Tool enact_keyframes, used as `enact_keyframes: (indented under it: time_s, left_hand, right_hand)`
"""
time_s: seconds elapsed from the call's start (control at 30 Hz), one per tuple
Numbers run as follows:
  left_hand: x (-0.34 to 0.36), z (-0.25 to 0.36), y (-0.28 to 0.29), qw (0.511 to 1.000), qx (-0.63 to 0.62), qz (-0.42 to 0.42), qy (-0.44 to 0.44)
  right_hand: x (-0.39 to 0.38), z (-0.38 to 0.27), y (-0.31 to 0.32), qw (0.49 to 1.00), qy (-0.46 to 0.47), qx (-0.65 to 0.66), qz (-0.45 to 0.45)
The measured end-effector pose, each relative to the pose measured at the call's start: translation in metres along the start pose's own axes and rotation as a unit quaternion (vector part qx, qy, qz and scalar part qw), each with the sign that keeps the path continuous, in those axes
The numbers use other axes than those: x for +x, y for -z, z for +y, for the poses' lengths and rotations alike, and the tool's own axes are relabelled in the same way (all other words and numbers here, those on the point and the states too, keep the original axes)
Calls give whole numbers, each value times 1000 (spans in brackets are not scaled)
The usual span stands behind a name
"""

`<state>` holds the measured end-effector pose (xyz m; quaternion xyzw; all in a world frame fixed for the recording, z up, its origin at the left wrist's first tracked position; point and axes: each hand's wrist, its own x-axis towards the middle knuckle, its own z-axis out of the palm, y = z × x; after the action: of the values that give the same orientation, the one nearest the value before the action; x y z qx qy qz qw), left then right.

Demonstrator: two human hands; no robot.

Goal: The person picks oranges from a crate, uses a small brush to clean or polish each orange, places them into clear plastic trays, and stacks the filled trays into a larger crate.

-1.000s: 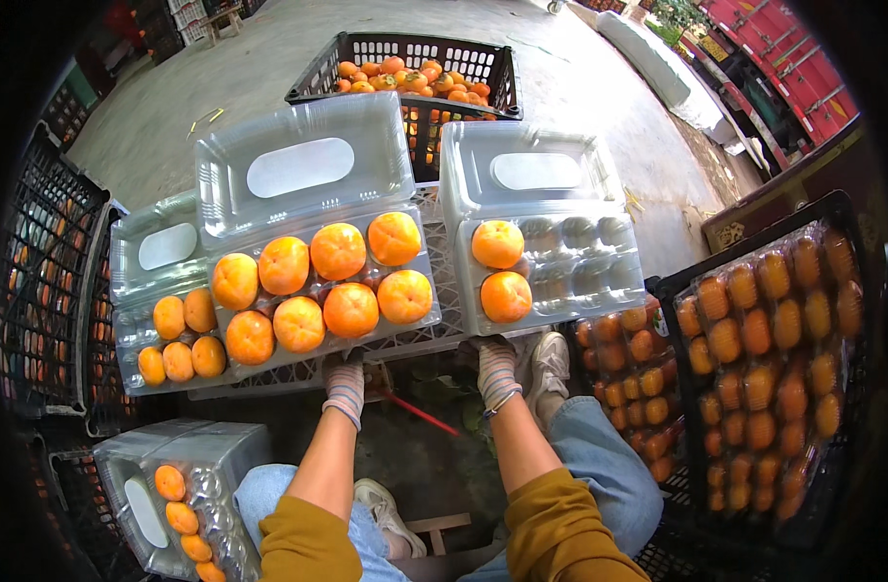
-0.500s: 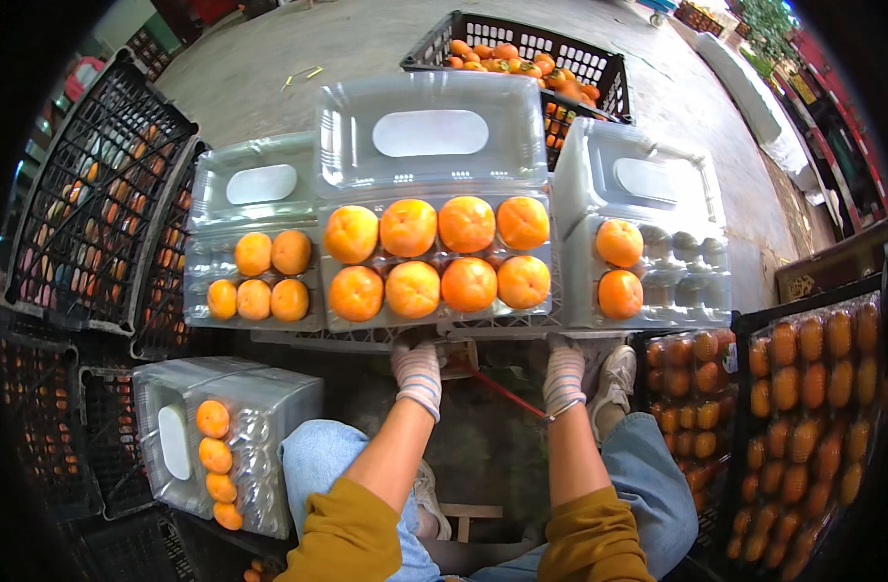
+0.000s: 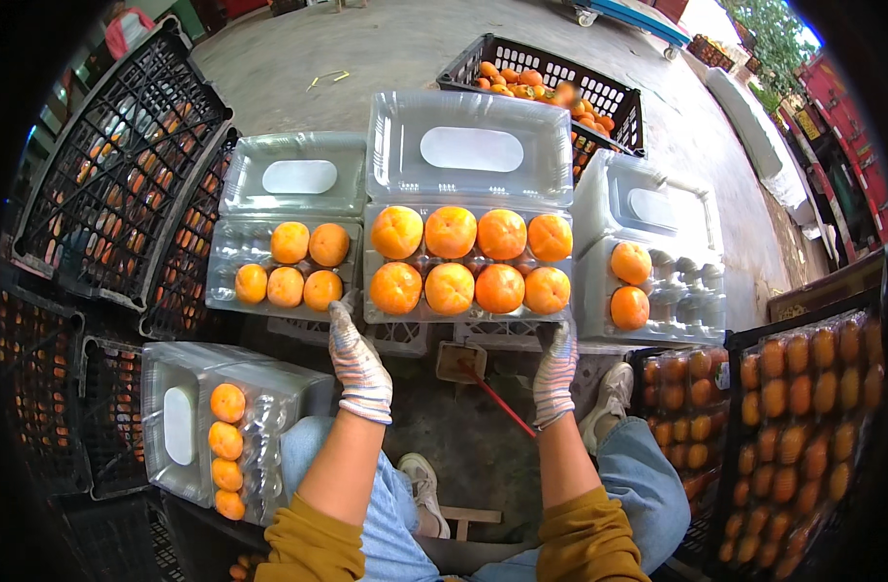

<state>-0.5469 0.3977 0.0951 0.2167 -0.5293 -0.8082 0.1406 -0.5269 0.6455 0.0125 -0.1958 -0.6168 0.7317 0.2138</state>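
Observation:
A transparent plastic clamshell box stands in the middle with its lid up, its cups holding two rows of orange persimmons. My left hand, in a striped knit glove, is at its front left corner, fingers stretched upward beside the neighbouring box. At the front right corner is my right hand, gloved alike, its fingers extended and their tips partly shaded. Whether either palm presses on the box, I cannot tell. Partly filled boxes flank it: a left box with several persimmons and a right box with two.
Another part-filled clamshell lies beside my left knee. Black crates of packed fruit rise on the left; more packed trays are at right. Beyond the boxes sits a crate of loose persimmons. A red-handled pan lies between my feet.
Both hands have come up from below the middle box's front edge and spread apart to its front corners. The view has shifted, and more of the left box and red-handled pan shows.

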Motion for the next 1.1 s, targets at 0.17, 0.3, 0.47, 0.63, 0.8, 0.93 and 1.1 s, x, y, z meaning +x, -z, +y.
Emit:
enact_keyframes:
  time_s: [0.17, 0.3, 0.47, 0.63, 0.8, 0.93, 1.1]
  left_hand:
    - [-4, -45, 19, 987, 17, 159, -15]
    - [-5, -22, 20, 984, 164, 71, -29]
    - [-13, -4, 5, 982, 169, 67, -44]
    - [30, 47, -36, 965, 55, -36, -255]
    - [85, 118, -145, 657, 587, -144, -452]
    - [134, 122, -181, 441, 728, -105, -514]
    - [152, 113, -204, 396, 770, -109, -488]
  right_hand:
    - [-10, -30, -14, 999, 19, -10, -34]
    - [-17, -43, -12, 997, 11, -68, -26]
    - [-18, -25, 4, 998, 2, -46, -33]
    - [-20, -28, 3, 999, -24, -38, -8]
    - [-36, -57, -15, 985, 21, -142, 96]
    - [-49, -40, -23, 980, -62, -125, 144]
    - [-46, -51, -20, 990, -1, -67, 126]
